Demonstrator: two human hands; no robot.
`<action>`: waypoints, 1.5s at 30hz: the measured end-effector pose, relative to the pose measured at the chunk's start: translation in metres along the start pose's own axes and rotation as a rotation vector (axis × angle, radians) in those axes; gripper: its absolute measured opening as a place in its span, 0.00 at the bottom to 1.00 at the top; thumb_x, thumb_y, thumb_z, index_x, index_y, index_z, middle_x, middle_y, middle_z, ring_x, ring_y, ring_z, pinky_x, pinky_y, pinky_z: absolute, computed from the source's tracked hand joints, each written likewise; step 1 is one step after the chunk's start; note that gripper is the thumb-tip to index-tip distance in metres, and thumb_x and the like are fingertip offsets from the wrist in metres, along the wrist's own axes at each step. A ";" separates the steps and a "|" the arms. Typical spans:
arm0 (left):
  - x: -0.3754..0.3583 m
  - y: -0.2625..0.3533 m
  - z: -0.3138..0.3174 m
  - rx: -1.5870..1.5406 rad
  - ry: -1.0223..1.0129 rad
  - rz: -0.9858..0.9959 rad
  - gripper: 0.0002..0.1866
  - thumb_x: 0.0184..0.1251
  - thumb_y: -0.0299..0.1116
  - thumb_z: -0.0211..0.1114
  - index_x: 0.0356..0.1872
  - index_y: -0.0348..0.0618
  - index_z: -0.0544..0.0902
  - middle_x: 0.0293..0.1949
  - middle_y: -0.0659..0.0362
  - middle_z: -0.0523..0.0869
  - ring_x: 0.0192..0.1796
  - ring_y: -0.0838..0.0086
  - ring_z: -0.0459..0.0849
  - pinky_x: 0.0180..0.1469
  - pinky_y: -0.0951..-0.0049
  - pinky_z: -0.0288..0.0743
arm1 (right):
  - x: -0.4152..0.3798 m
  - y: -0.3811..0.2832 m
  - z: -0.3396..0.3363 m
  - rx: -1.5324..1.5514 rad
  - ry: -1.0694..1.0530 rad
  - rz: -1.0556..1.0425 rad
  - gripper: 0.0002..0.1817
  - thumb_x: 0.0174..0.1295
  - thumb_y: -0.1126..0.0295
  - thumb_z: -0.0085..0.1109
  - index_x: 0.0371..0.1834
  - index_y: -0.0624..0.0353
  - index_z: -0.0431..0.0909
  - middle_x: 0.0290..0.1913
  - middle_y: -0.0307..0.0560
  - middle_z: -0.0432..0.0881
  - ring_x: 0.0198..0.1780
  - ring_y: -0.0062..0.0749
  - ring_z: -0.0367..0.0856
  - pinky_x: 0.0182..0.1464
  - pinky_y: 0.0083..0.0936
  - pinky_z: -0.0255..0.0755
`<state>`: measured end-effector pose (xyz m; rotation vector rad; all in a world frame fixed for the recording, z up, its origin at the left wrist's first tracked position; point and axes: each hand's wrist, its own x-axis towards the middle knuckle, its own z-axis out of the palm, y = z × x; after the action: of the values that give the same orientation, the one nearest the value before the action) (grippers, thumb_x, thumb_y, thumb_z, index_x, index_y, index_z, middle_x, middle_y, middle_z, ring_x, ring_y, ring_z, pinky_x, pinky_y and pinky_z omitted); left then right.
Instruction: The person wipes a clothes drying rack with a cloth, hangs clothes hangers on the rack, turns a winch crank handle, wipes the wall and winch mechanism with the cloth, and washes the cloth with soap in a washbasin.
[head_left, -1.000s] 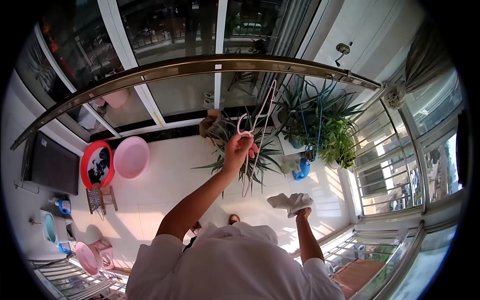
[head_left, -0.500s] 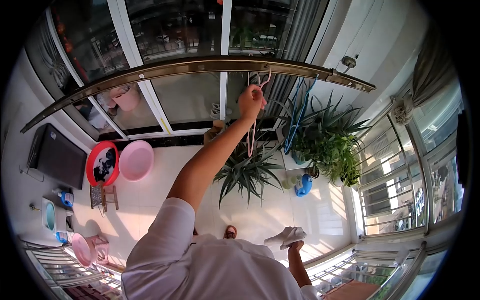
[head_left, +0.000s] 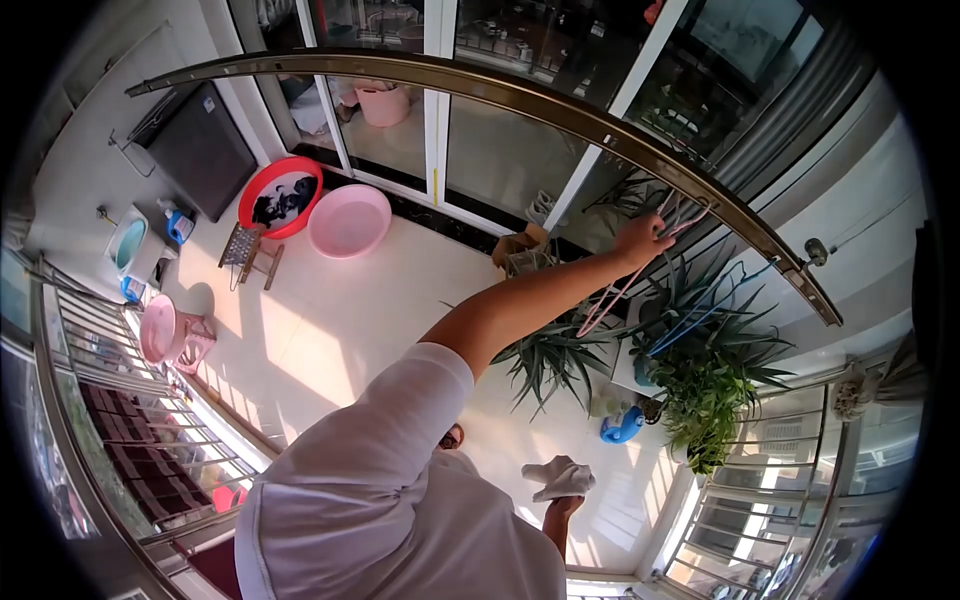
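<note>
l. to r.: rail (head_left: 520, 97) now slopes down to rt. vs. prev. frame; r. hand (head_left: 567, 505) low, closed on white cloth (head_left: 557, 478); l. arm (head_left: 535, 305) extended up & rt., l. hand (head_left: 640, 243) gripping pink hanger (head_left: 603, 303), hook at rail.

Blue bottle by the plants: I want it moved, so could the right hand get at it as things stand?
Probably not without bending: the blue bottle is down on the floor, apparently well below the right hand, which already holds a white cloth.
</note>
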<state>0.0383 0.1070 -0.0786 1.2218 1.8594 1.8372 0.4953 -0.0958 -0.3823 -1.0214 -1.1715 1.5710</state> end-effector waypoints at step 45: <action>-0.605 -0.174 -1.108 -0.789 1.287 -0.438 0.20 0.64 0.30 0.67 0.54 0.38 0.72 0.46 0.61 0.79 0.49 0.79 0.78 0.49 0.77 0.74 | -0.555 0.231 1.173 -0.644 -2.291 0.302 0.33 0.50 0.71 0.70 0.61 0.55 0.67 0.55 0.47 0.76 0.57 0.32 0.75 0.58 0.28 0.69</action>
<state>-0.4239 -1.0650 -0.2719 -0.7586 1.2119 2.8117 -0.5185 -0.9337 -0.3052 1.1119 -3.0656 2.3924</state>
